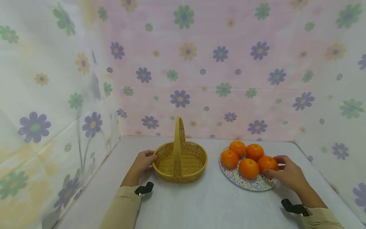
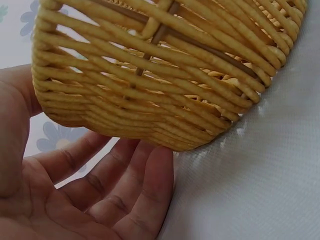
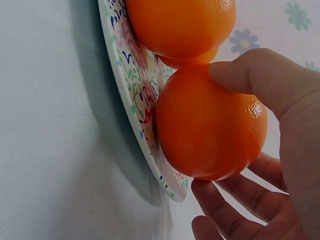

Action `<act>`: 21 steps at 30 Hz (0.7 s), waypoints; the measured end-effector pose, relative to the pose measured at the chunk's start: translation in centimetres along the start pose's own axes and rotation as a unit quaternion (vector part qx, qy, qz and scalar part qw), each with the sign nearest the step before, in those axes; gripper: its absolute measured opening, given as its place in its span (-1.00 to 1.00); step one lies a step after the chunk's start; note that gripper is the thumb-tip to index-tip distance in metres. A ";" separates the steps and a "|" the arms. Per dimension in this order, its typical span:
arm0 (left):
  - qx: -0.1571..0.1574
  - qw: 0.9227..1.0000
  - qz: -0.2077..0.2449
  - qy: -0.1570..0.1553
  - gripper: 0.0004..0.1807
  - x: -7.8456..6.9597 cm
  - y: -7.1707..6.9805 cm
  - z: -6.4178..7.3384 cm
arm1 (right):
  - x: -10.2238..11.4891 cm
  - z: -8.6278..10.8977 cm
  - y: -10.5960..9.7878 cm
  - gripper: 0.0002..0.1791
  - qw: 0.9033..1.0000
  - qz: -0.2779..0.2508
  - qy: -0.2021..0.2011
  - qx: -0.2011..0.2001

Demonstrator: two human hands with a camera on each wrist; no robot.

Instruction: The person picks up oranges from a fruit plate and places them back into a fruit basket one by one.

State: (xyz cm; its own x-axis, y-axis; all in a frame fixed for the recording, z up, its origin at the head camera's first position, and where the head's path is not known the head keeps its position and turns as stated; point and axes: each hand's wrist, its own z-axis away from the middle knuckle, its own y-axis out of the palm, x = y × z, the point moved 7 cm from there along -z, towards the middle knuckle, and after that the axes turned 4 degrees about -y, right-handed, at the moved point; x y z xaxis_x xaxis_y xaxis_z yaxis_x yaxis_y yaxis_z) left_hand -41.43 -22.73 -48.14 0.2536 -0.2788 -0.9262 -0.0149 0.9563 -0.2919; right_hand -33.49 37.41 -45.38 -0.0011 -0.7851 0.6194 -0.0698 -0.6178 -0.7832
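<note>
A yellow woven basket (image 1: 186, 178) with a tall arched handle stands left of centre on the table, nothing inside it. At its left end my left hand (image 1: 144, 161) grips it, thumb over the rim and fingers (image 2: 155, 175) against the underside of the wall. To the right, several oranges sit on a round plate (image 1: 243, 185) with a colourful squiggle pattern. My right hand (image 1: 290, 173) pinches the rightmost orange (image 3: 210, 125) between thumb and fingers. In the right wrist view this orange still lies close against the plate, beside another orange (image 3: 182, 25).
A white cloth covers the table (image 1: 177, 206). Flower-patterned cloth walls (image 1: 200, 57) close in the back and both sides. Dark wrist-mounted pieces (image 1: 144, 188) protrude near both sleeves.
</note>
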 end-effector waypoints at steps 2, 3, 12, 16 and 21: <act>0.000 1.000 -0.006 0.005 -0.55 -0.2 0.0 0.1 | -0.1 0.0 -0.1 0.14 1.000 -0.001 -0.003 -0.004; 0.000 1.000 -0.008 0.006 -0.55 -0.2 -0.1 0.1 | -0.1 0.0 -0.1 0.14 1.000 -0.002 -0.002 -0.005; 0.003 1.000 -0.024 0.003 -0.50 -0.4 -0.2 0.4 | 0.1 -0.2 -0.5 0.17 0.999 0.007 -0.011 -0.037; 0.004 1.000 -0.017 -0.010 -0.48 0.1 -0.5 0.4 | 0.5 -0.1 -0.5 0.17 0.999 0.007 -0.017 -0.050; 0.010 1.000 -0.013 -0.008 -0.47 0.3 -0.4 0.4 | 1.2 0.2 -0.8 0.16 0.997 0.010 -0.024 -0.071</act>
State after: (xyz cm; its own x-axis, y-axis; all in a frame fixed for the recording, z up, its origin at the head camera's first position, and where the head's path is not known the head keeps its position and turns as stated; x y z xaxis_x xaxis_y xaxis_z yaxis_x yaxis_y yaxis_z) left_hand -41.00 -23.17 -48.20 0.2691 -0.3018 -0.9146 0.0111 0.9506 -0.3104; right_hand -33.28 36.99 -44.02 0.0431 -0.8004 0.5979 -0.2117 -0.5922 -0.7775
